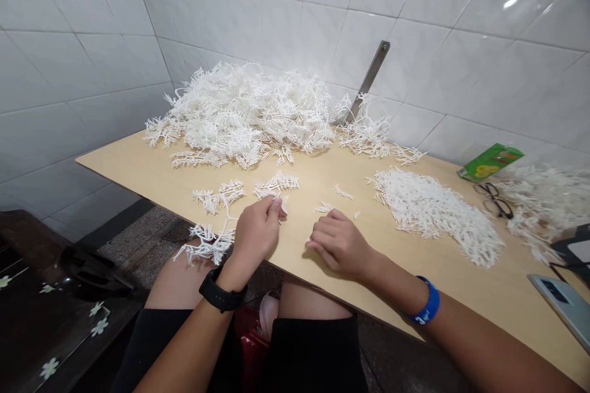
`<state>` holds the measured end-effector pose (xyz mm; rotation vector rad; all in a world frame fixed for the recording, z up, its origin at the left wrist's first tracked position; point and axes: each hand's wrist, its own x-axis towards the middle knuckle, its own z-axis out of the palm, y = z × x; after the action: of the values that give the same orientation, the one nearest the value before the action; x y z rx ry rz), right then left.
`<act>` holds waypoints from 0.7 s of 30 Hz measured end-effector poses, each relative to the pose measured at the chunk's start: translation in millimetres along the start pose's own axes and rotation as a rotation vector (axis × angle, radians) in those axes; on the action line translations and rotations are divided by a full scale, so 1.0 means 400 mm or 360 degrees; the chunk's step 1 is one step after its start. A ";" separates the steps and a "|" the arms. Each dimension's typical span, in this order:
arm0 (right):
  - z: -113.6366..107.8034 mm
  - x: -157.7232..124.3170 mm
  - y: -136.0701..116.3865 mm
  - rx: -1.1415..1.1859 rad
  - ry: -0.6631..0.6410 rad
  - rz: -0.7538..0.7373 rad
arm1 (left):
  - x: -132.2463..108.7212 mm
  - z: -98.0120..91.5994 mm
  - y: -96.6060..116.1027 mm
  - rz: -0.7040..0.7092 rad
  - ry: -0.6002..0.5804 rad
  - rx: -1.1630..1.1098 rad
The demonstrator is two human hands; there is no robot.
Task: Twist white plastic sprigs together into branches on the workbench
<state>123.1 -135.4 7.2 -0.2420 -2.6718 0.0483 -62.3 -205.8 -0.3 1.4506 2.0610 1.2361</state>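
My left hand (260, 224), with a black band on its wrist, is closed on a white branched plastic sprig (209, 242). Several feathery twigs of the sprig stick out left of the hand and beyond it, and one part hangs over the table's front edge. To the right, my right hand (341, 242) is held with curled fingers low over the table. Whatever may be inside its fingers is hidden. Just beyond its knuckles lie a few small loose white twigs (343, 191).
A large heap of white branched sprigs (249, 110) stands at the back of the wooden table (138, 163). A metal bar (369, 83) rises behind it. Rightward lie a pile of loose twigs (433, 212), a green box (491, 161), glasses (495, 199) and a phone (560, 301).
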 end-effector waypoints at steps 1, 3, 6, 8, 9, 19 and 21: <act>-0.001 -0.002 0.009 -0.0024 0.0047 0.0090 | -0.001 0.000 0.002 0.0050 -0.0034 0.0052; -0.003 -0.004 0.036 -0.0099 0.0123 0.0316 | -0.005 0.000 0.006 0.0106 -0.0067 0.0107; -0.002 -0.008 0.084 -0.0211 0.0122 0.0625 | -0.011 0.001 0.007 0.0089 -0.0049 0.0031; 0.000 -0.014 0.111 -0.0249 0.0122 0.0790 | -0.012 0.002 0.004 0.0086 -0.0053 -0.0008; 0.001 -0.016 0.121 -0.0243 0.0145 0.0859 | -0.011 0.002 0.002 0.0090 -0.0054 -0.0009; -0.005 0.000 0.029 0.1253 0.0393 0.0997 | -0.015 -0.005 0.010 0.0051 0.0158 -0.0095; 0.003 0.005 0.007 0.1840 0.0032 0.0909 | -0.017 -0.005 0.010 0.0058 0.0208 -0.0104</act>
<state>121.2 -132.1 7.0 -0.5663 -2.0325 1.6376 -58.2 -212.3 2.6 1.4187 2.0638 1.4345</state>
